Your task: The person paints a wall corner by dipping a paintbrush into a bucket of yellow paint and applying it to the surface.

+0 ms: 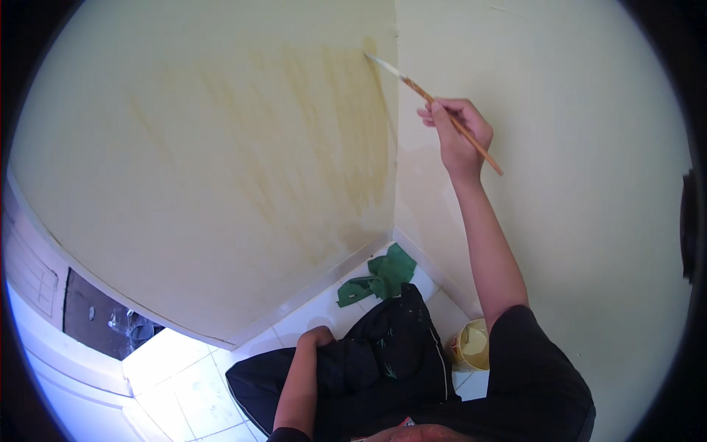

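My right hand (464,132) is closed round the wooden handle of a thin paintbrush (418,89), raised near the corner of the room. The brush's pale tip touches or nearly touches the left wall (221,169), at the top of a yellowish-brown streaked patch (353,140). Down on my dark-clothed lap lies my left hand (318,337), apart from the brush; its fingers are turned away and hidden. Beside my right leg, partly covered by my sleeve, stands a bucket (471,346) with cream-coloured paint in it.
A crumpled green cloth (383,274) lies on the white tiled floor (193,394) in the corner. The right wall (574,184) rises close beside my right arm. At the lower left, past the wall's edge, is a dark opening (96,317) with several small objects.
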Available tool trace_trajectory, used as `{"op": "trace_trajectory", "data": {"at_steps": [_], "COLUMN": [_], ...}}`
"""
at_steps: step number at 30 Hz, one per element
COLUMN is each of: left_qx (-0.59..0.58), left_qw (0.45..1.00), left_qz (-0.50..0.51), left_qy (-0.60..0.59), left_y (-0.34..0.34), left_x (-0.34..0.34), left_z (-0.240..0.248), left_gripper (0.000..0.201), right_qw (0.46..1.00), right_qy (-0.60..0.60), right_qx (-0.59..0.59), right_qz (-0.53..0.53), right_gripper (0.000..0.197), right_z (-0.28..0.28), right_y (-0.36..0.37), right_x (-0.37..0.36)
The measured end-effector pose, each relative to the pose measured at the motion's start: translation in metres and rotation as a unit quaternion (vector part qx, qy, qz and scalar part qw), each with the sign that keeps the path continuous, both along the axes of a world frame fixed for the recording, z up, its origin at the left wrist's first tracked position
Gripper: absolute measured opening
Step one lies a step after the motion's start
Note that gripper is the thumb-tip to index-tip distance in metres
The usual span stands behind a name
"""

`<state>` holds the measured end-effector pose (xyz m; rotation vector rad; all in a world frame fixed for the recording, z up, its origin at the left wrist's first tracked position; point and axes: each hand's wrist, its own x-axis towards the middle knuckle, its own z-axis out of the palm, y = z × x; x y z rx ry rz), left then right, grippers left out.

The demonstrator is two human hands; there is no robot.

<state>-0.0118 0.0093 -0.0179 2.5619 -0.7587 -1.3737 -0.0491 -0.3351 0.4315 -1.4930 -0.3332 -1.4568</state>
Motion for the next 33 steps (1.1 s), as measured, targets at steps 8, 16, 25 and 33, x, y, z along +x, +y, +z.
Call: {"op": "trace_trajectory", "data": {"at_steps": [8,16,25,33], "left_qx": [-0.008,-0.050,-0.044,-0.013], "left_qw": [1.000,0.998,0.997,0.999], "left_qz": [-0.026,-0.027,-0.027,-0.006], "left_qy": [-0.003,-0.032,-0.055,-0.047], "left_y": [-0.009,-0.011,0.001,0.003], "left_x": [0.006,-0.002,-0.002,0.009], "left_z": [-0.020,-0.016,-0.017,-0.051], "left_gripper": [0.047,0.047,0.042,0.051], "right_qw": [1.000,1.000,1.000,0.998], "right_qy": [-0.010,0.021,-0.022,0.057], "right_qx": [0.014,-0.011,0.011,-0.025], "right_qz": [0.001,0.002,0.010,-0.003], "right_gripper": [0.009,0.009,0.012,0.012], "right_z": [0.010,-0.006,0.029,-0.003], "right_y": [0.001,0.003,0.029,0.030], "right_x": [-0.013,-0.013,-0.016,-0.020]}}
